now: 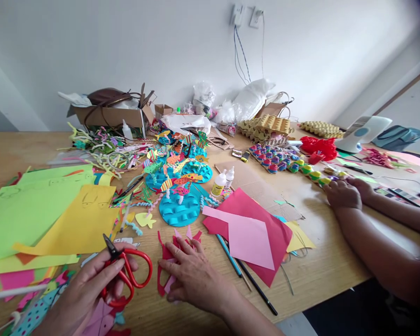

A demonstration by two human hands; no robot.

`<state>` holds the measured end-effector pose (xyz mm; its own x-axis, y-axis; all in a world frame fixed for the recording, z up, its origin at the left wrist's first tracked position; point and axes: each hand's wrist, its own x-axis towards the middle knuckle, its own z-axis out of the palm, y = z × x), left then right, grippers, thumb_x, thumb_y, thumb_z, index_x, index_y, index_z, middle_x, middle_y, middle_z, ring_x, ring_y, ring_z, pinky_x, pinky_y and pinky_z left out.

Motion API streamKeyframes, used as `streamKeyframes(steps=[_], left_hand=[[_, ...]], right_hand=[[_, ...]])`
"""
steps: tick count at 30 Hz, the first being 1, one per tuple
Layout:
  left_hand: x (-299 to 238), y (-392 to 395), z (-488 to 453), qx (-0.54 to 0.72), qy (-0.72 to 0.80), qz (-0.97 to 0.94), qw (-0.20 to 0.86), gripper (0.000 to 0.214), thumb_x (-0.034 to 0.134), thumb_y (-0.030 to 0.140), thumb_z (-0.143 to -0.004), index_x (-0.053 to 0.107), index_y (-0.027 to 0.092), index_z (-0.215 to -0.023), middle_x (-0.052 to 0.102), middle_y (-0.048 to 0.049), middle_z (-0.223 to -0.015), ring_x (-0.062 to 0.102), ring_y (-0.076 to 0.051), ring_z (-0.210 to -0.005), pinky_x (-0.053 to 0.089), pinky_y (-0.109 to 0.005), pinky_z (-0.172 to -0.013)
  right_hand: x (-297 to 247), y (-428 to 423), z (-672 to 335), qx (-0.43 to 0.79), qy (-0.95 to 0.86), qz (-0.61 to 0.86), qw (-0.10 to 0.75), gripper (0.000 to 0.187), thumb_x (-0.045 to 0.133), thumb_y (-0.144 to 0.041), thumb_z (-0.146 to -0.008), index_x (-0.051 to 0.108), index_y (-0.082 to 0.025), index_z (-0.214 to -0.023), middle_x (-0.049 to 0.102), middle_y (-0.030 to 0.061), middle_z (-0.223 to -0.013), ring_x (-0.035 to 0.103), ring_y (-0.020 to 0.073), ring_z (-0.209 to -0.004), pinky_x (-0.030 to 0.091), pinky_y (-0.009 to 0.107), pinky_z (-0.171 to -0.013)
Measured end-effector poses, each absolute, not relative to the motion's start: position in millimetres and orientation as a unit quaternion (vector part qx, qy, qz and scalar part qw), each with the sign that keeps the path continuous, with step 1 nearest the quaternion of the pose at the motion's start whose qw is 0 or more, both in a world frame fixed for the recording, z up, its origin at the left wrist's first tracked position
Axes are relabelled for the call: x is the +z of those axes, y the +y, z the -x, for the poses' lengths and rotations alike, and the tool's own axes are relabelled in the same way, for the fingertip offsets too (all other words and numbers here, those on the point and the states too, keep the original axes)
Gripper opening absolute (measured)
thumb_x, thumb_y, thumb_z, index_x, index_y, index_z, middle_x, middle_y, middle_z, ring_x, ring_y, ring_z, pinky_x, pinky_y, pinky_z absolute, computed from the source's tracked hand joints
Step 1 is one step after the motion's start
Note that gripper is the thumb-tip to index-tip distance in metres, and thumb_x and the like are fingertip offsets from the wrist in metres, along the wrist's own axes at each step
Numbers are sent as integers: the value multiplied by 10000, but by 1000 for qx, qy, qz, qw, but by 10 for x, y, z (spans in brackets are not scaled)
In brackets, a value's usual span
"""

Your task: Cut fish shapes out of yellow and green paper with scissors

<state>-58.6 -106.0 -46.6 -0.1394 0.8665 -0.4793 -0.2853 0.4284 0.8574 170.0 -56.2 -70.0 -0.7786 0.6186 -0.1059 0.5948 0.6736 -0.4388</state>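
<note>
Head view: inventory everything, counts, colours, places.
Scissors: 1, red handles, left hand
Paper scraps: several, red, pink, under right hand
Large sheet: 1, red, centre right
Cutout: 1, pink, on large sheet
Stacked sheets: several, green, yellow, left
Bottles: 3, white, centre and back left
Carton bases: several, blue, centre
Paper fish: many, multicoloured, centre
Plain egg cartons: several, yellowish, back right
Large box: 1, brown, back left
Outlets: 2, white, wall
Table: 1, brown, beneath
Co-worker's hands: 2, right
Left hand: 1, front left
Right hand: 1, front centre
</note>
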Motion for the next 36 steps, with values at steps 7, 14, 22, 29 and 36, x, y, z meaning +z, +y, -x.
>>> streamKeyframes(steps=[7,14,22,29,36], left_hand=[[-448,-1049,557,462,609,-277,583,344,768,370,-615,678,201,-901,711,45,-636,516,-89,-428,372,-173,-396],[-494,-1035,467,379,625,-379,568,512,714,457,-652,570,194,-1067,544,81,-370,477,-109,-351,356,-170,-356],[-774,-973,221,343,654,-417,530,440,662,388,-690,566,176,-1063,446,116,-323,424,-100,-279,294,-157,-308],[-919,-844,342,349,675,-480,438,402,718,341,-581,671,246,-969,750,-25,-801,670,-300,-913,529,-317,-753],[-1024,-792,340,318,711,-538,324,278,650,410,-580,707,260,-807,753,-87,-942,618,-373,-1044,455,-425,-947]], right_hand=[[-662,-577,-1948,218,-894,391,37,339,509,-284,-914,541,-272,-1252,474,70,-1391,290,250,-1350,205,516,-1066],[-483,-583,-2131,218,-875,429,59,319,570,-332,-885,586,-312,-1202,471,43,-1390,350,262,-1306,243,478,-1053],[-497,-583,-2262,235,-827,507,63,338,575,-167,-847,605,-192,-1183,572,101,-1275,514,261,-1163,390,396,-984],[-473,-636,-2269,250,-789,557,65,401,617,-111,-791,593,-163,-1188,589,105,-1231,541,264,-1118,447,352,-925],[-476,-668,-2523,210,-743,628,95,226,537,-141,-850,652,-163,-1043,643,104,-1112,597,249,-1003,482,339,-835]])
